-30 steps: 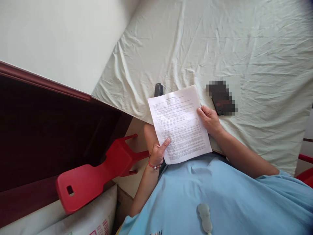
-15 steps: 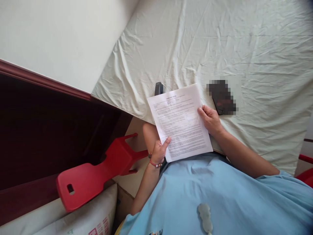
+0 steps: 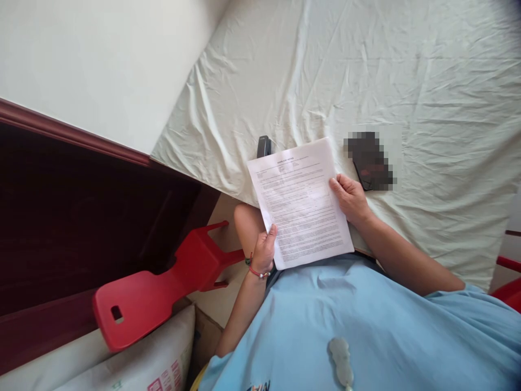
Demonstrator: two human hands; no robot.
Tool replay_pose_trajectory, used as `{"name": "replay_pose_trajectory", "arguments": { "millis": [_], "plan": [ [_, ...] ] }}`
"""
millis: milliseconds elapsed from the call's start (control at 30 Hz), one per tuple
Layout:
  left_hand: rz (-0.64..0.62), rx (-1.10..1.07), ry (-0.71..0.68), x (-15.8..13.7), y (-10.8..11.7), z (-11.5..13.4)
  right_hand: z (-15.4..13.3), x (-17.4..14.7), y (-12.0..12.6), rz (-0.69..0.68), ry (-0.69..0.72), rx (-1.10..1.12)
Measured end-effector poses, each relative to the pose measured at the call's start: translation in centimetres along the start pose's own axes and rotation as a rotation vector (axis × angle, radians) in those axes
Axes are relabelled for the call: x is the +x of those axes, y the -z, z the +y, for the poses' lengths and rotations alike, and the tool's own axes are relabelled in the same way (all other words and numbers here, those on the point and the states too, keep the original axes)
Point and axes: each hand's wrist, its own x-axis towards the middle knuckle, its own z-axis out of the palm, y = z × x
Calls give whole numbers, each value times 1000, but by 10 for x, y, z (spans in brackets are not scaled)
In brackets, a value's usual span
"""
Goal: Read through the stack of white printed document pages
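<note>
Above the lap, at the edge of the bed sheet point(image 3: 366, 65), a printed sheet of paper point(image 3: 303, 203) is gripped by the left hand point(image 3: 264, 252) at its lower left edge and by the right hand point(image 3: 350, 200) at its right edge. A black stapler point(image 3: 264, 146) lies just behind it.

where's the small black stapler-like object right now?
In the head view, the small black stapler-like object lies on the wrinkled pale bedsheet, partly hidden behind the top-left corner of the printed white paper sheet held by both hands.
</note>
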Motion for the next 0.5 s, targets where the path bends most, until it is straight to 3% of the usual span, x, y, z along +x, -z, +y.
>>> {"name": "replay_pose_trajectory", "arguments": {
  "millis": [500],
  "plan": [
    [-19,-16,18,0,-1,1,1,0,1,-7,35,-55]
  ]
}}
